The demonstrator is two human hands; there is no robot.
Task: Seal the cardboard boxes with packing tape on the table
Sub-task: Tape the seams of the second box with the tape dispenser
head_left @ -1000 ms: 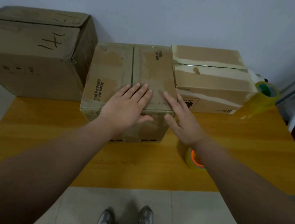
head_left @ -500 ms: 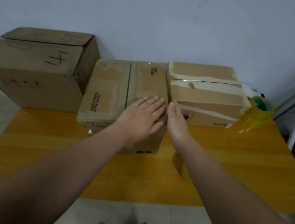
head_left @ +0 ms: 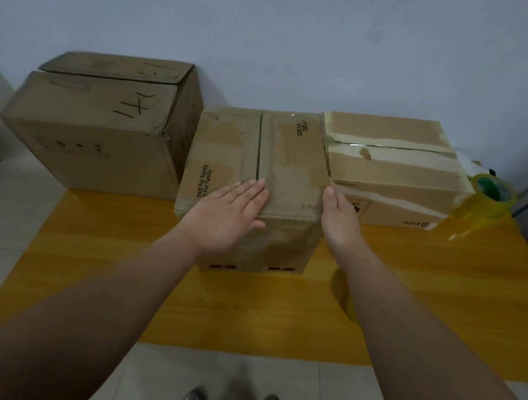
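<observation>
The left hand point(head_left: 230, 212) lies flat on the middle box point(head_left: 282, 155), fingers straight beside the flap seam. The right hand point(head_left: 338, 217), apart from it and equally flat, braces the box's right edge. Stiff and probably light, the box is best steadied at its corners. It stands on the yellow table point(head_left: 428, 297), a taped box point(head_left: 389, 166) touching it, a tape roll point(head_left: 490, 197) beyond, against a pale wall point(head_left: 280, 25).

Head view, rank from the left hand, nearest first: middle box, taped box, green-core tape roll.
1. middle box: the left hand rests flat on its top.
2. taped box: next box to the right.
3. green-core tape roll: far right, past the taped box.
</observation>
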